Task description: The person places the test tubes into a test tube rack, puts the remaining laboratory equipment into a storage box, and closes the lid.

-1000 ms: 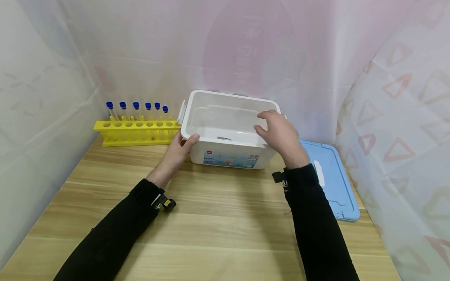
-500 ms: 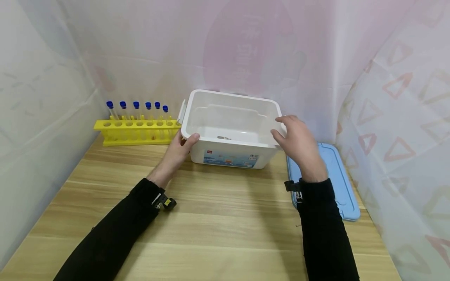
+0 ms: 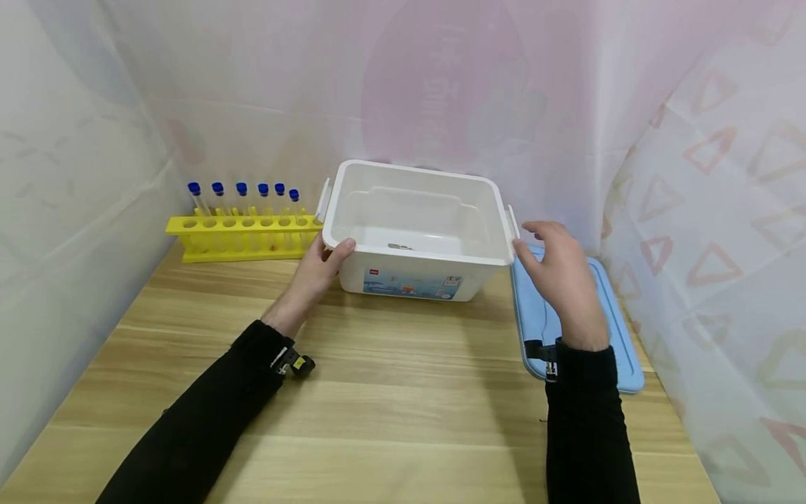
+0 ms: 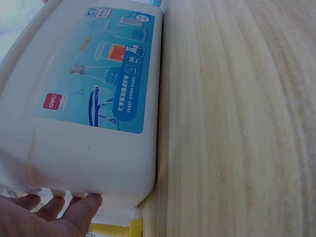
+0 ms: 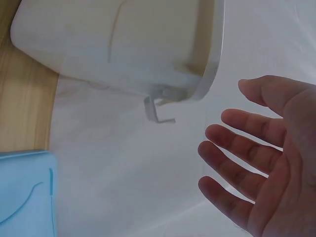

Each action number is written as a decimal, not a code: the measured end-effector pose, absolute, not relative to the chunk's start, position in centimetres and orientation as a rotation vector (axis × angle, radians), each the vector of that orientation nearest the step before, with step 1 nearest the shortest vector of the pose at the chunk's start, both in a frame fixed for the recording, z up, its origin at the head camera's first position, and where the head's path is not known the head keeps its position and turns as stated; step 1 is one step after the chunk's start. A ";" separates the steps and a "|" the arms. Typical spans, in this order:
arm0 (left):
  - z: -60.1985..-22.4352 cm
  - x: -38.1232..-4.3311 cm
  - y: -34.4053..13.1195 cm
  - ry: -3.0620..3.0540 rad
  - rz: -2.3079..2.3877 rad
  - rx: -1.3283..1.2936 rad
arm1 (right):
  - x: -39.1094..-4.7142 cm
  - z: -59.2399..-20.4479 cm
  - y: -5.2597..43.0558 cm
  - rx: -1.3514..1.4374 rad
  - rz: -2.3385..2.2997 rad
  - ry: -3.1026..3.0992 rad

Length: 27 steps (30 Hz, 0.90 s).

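Note:
A white plastic storage box (image 3: pixel 409 269) without its lid stands near the back wall, with a blue printed label (image 4: pixel 116 69) on its front. My left hand (image 3: pixel 317 273) holds its front left corner, thumb over the rim and fingers against the end wall under it. A small metallic piece (image 3: pixel 400 246) lies on the box floor; its kind is too small to make out. Off the box's right end hovers my right hand (image 3: pixel 563 280), fingers spread and holding nothing. In the right wrist view a gap separates it from the box's side latch (image 5: pixel 153 109), which hangs outward.
Left of the box stands a yellow rack (image 3: pixel 245 224) with several blue-capped test tubes (image 3: pixel 242 189). A blue lid (image 3: pixel 535 308) lies flat on the wooden table (image 3: pixel 390 399) at right, partly under my right arm. Fabric walls (image 3: pixel 441 84) enclose the table's back and sides.
My right hand has moved right, from over the box's opening to beyond its right end, uncovering the right latch. The left hand keeps its hold on the corner.

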State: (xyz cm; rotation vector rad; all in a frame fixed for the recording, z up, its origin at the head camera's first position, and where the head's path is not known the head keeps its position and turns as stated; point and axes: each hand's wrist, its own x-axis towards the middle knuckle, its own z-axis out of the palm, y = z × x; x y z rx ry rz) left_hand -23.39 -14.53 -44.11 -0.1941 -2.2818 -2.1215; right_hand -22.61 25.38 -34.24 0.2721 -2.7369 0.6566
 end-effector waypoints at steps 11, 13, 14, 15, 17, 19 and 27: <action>-44.2 -23.4 -14.8 -2.312 -2.103 -0.179 | -22.7 -35.8 28.4 0.153 0.699 -2.763; -44.2 -23.4 -14.7 -2.313 -2.101 -0.178 | -22.9 -36.0 29.1 0.124 0.706 -2.779; -44.1 -23.4 -14.7 -2.312 -2.100 -0.179 | -23.1 -36.2 29.4 0.108 0.714 -2.788; -44.1 -23.5 -14.7 -2.313 -2.097 -0.179 | -23.2 -36.3 29.8 0.091 0.719 -2.798; -44.2 -23.5 -14.7 -2.306 -2.099 -0.186 | -23.5 -36.7 30.7 0.047 0.733 -2.818; -44.3 -23.6 -14.7 -2.296 -2.100 -0.198 | -23.8 -37.2 31.5 0.004 0.742 -2.840; -44.4 -23.6 -14.6 -2.276 -2.100 -0.222 | -24.4 -39.0 34.9 -0.109 0.799 -2.925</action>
